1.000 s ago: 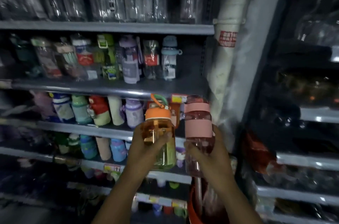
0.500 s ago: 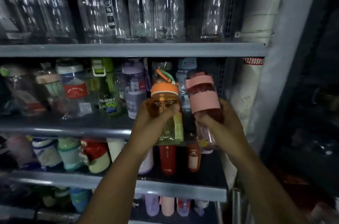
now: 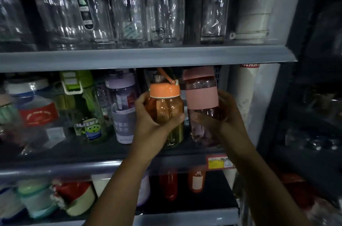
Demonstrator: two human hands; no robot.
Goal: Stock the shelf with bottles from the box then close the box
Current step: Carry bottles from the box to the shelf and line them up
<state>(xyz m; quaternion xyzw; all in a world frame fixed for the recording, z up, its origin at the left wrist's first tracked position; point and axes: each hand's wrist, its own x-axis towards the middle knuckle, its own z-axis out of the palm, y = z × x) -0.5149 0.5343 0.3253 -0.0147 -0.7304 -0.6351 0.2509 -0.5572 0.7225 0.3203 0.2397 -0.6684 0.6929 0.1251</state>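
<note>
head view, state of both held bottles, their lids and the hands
orange bottle: upright, lid on, at the middle shelf
pink bottle: upright, lid on, beside it
left hand: grips orange bottle
right hand: grips pink bottle
clear bottles: upright on top shelf

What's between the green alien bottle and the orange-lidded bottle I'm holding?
A purple-lidded bottle with a grey sleeve stands there, shown in the head view.

Top shelf: a row of clear bottles, upright. Middle shelf, packed: red-labelled jar, green bottle, purple bottle. At the right end, the orange bottle in the left hand and the pink bottle in the right hand. Set down or not, can't tell. Yellow price tag on its lip. Bottom shelf: red bottles.
</note>
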